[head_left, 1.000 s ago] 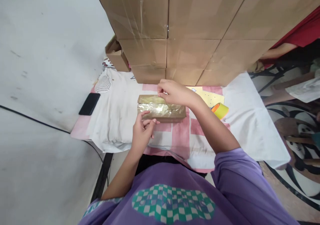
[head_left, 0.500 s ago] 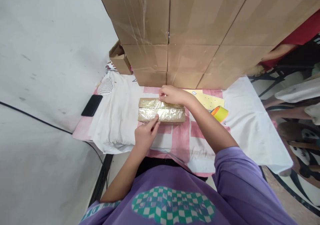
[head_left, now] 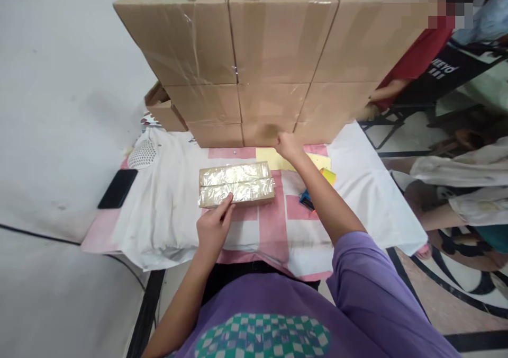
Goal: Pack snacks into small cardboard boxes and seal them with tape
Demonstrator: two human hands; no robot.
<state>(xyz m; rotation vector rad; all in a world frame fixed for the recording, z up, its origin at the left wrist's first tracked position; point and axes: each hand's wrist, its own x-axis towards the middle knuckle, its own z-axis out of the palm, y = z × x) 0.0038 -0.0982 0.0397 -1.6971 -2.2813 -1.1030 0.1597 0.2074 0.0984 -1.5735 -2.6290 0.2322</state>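
A small cardboard box [head_left: 238, 175] lies on the cloth-covered table, its two top flaps meeting at a seam and shiny clear tape across them. My left hand [head_left: 214, 225] grips its near edge, thumb on top and fingers at the front side. Off the box's far right corner, my right hand [head_left: 289, 147] hovers over a yellow sheet [head_left: 268, 158] with fingers curled together; whatever may be in them is hidden. Beside my right forearm is a yellow tape roll [head_left: 328, 176] with a blue tape dispenser [head_left: 305, 200], partly covered by the arm.
Stacked cardboard boxes [head_left: 273, 45] form a wall at the table's back. An open carton [head_left: 166, 109] stands behind their left side. A black phone [head_left: 118, 188] and a white perforated object [head_left: 143, 154] lie at left. A person in a red sleeve [head_left: 420, 56] is at right.
My right hand has lifted off the box and moved to its far right, fingers curled. My left hand stays on the box's near edge. The view has shifted, uncovering the blue dispenser.
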